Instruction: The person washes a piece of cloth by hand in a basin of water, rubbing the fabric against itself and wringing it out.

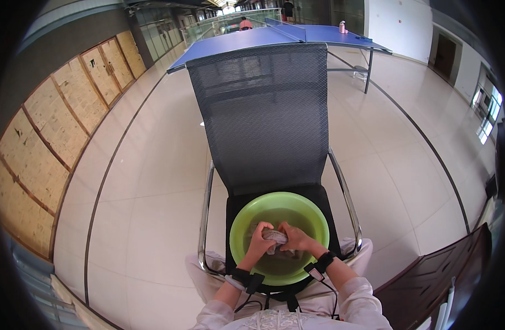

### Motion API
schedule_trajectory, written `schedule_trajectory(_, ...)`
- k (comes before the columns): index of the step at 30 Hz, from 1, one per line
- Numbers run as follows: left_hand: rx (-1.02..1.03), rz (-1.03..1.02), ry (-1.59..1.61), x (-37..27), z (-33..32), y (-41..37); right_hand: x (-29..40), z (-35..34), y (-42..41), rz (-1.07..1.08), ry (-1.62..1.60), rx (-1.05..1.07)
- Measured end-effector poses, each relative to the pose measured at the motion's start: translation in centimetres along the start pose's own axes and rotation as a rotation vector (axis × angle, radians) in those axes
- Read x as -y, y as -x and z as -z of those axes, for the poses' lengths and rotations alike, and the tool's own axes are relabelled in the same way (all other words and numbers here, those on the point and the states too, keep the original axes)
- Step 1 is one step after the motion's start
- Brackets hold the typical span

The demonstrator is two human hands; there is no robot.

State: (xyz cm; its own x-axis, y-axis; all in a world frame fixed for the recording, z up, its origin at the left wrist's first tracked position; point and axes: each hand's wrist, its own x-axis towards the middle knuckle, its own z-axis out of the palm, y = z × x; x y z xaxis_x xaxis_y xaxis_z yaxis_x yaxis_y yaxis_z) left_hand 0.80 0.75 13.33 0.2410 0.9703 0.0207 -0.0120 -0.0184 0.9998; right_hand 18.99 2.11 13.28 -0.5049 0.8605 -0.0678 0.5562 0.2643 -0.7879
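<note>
A wet, greyish cloth (276, 236) is bunched between my two hands over a green plastic basin (245, 210). My left hand (261, 242) grips its left side, thumb towards me. On the opposite side, my right hand (294, 238) has its fingers curled around the cloth. Part of the cloth hangs down into the murky water (285, 266) in the basin. The basin rests on the black seat of a mesh-backed chair (264, 119). Straps with small devices and cables are around both my wrists.
Chrome armrests (205, 214) flank the basin. Behind the chair stands a blue table tennis table (236, 41) with a net and a pink bottle (342, 27) on it. Wooden panels (66, 103) line the left side. A dark wooden piece (434, 280) is at my right. Two people are far off.
</note>
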Motion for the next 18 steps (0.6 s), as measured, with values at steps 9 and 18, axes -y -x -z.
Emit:
schedule_trajectory(9,-0.057,0.267,0.115,-0.9,2.4,-0.7,-5.3,-1.0,-0.8,-0.185,-0.312,-0.143)
schedule_trajectory(18,0.025,0.104,-0.151,10.2,-1.7,0.0,-4.5,-3.6,-1.9,-0.366,0.311,-0.289)
